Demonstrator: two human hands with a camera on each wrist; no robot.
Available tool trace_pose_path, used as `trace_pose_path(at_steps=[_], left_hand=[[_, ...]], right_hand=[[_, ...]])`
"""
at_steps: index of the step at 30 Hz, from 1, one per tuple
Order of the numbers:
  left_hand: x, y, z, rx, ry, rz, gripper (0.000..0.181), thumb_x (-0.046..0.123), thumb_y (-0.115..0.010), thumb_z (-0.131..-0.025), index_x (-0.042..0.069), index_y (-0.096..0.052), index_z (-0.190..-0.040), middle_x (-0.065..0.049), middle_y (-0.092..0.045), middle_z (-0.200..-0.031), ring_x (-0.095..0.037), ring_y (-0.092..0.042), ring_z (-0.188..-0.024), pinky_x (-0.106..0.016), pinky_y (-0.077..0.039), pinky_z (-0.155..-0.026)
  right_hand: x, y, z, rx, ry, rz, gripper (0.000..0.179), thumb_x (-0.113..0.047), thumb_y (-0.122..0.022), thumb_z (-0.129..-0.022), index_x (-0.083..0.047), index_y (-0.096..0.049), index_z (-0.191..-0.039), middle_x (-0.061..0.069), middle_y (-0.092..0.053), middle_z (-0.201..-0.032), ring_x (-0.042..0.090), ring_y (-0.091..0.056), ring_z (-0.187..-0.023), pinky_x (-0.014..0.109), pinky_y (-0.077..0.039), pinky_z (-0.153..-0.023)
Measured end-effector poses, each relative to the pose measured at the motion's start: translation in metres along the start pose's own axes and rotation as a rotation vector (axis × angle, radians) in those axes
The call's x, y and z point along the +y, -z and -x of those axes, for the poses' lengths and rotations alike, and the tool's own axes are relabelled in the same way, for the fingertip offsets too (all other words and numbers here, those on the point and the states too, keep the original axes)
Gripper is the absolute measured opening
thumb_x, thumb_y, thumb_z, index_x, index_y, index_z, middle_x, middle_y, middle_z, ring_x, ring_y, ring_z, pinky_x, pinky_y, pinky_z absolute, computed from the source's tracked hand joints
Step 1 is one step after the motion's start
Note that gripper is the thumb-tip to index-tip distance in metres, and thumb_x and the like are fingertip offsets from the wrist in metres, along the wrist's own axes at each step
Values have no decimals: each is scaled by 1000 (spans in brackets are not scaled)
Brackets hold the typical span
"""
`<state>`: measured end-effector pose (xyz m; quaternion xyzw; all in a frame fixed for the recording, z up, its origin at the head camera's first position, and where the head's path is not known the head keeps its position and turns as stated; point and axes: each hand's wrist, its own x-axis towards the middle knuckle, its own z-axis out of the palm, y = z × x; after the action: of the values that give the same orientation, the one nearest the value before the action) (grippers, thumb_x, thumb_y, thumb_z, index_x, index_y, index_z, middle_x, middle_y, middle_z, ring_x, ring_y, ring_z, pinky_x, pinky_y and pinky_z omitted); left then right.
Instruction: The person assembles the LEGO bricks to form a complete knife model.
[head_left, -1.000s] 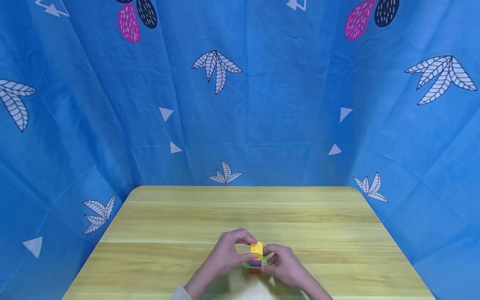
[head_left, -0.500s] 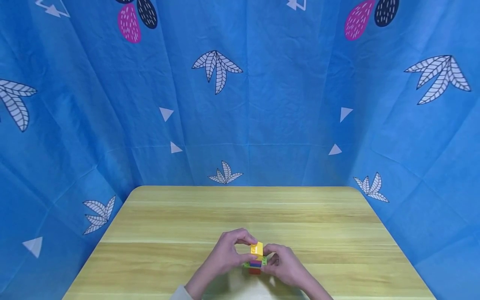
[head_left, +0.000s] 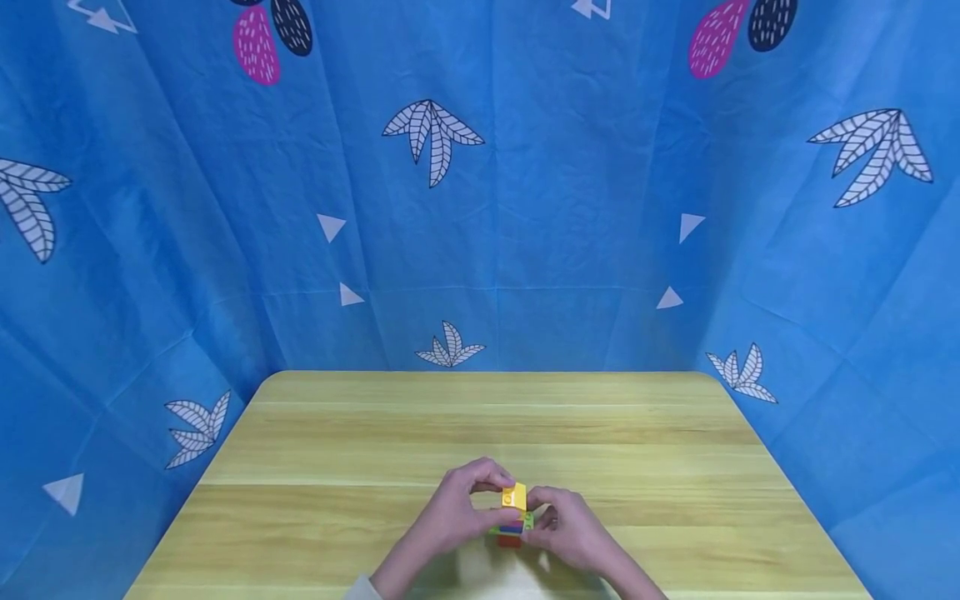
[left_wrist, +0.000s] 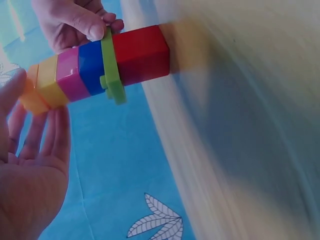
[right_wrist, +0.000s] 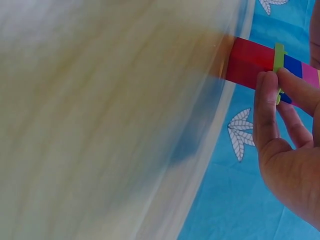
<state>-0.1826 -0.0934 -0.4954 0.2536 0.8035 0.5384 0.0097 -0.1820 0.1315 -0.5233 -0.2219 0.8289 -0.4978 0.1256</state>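
Observation:
A tower of toy building blocks stands upright on the table. In the left wrist view its red block (left_wrist: pixel 142 54) is lowest, followed by a wider green plate (left_wrist: pixel 114 70), a blue block (left_wrist: pixel 91 67), a magenta block (left_wrist: pixel 71 74) and a yellow block (left_wrist: pixel 52 82). An orange-yellow top block (head_left: pixel 514 497) with a slanted face caps it. My left hand (head_left: pixel 453 507) holds the top of the tower between thumb and fingers. From the other side, my right hand (head_left: pixel 572 525) pinches the green plate's end, thumb and fingertips on it, as the right wrist view shows.
The wood-grain table (head_left: pixel 480 425) spreads out around the tower. A blue curtain (head_left: pixel 570 192) with white leaf prints rises behind the table and along both sides.
Both hands and the tower stay almost where they were. The left thumb has shifted very slightly to the right across the upper blocks.

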Motion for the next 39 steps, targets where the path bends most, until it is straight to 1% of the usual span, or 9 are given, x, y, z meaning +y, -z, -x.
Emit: trace_pose_path(at_steps=[2, 8, 15, 21, 25, 29, 32, 35, 39], left_hand=[[0, -1, 0, 3, 10, 5, 23, 26, -85, -86, 21, -72, -104, 7, -73, -112, -10, -70, -107, -34, -57, -103], [0, -1, 0, 8, 37, 16, 18, 24, -83, -88, 22, -73, -102, 7, -75, -111, -11, -71, -107, -36, -58, -103], [-1, 1, -1, -6, 35, 37, 16, 25, -82, -89, 21, -73, -101, 6, -75, -111, -12, -71, -106, -39, -58, -103], [-2, 2, 0, -4, 24, 42, 16, 25, -82, -90, 19, -72, -101, 4, -75, -109, -12, -71, -104, -43, -59, -102], [-3, 2, 0, -2, 14, 33, 16, 25, -82, -89, 20, -72, -101, 4, -75, -109, -11, -71, -105, -40, -59, -102], [-2, 0, 1, 0, -7, 3, 17, 21, -83, -88, 19, -72, -100, 5, -75, -108, -11, -71, -106, -33, -59, -101], [-1, -1, 2, 6, -23, -23, 17, 17, -83, -87, 18, -72, -100, 5, -75, -107, -12, -72, -106, -31, -59, -100], [-1, -1, 3, 17, -20, -41, 18, 15, -83, -87, 18, -72, -101, 5, -75, -108, -12, -72, -106, -30, -59, -99], [-2, -2, 4, 23, -11, -32, 19, 13, -82, -87, 17, -73, -102, 3, -75, -110, -14, -72, -108, -31, -58, -100]], right_hand=[[0, 0, 0, 3, -2, 7, 26, -12, -84, -84, -12, -71, -107, 8, -72, -113, 12, -68, -84, 23, -59, -69], [1, 0, 0, 6, 7, 9, 29, -12, -84, -84, -9, -69, -109, 12, -71, -117, 13, -70, -84, 24, -60, -70], [1, 0, 0, 11, 10, 15, 31, -10, -84, -83, -9, -71, -111, 11, -72, -116, 16, -70, -87, 25, -61, -73], [2, -2, -1, 9, 6, 20, 32, -12, -84, -83, -10, -71, -112, 10, -72, -115, 14, -70, -86, 25, -61, -73], [2, -2, -1, 11, 7, 21, 31, -11, -84, -83, -10, -71, -111, 9, -72, -114, 13, -69, -85, 23, -60, -72], [2, -2, -1, 18, 9, 15, 30, -10, -84, -82, -11, -71, -110, 7, -72, -112, 12, -68, -84, 23, -59, -71], [1, -3, -1, 19, 8, 17, 30, -10, -84, -82, -12, -72, -109, 6, -72, -111, 11, -67, -84, 22, -59, -71], [0, -3, -1, 18, 11, 28, 30, -10, -84, -82, -11, -71, -109, 8, -72, -112, 11, -67, -84, 22, -59, -71], [-2, -3, -1, 20, 19, 55, 30, -9, -84, -82, -9, -70, -108, 10, -71, -113, 11, -66, -83, 21, -59, -70]])
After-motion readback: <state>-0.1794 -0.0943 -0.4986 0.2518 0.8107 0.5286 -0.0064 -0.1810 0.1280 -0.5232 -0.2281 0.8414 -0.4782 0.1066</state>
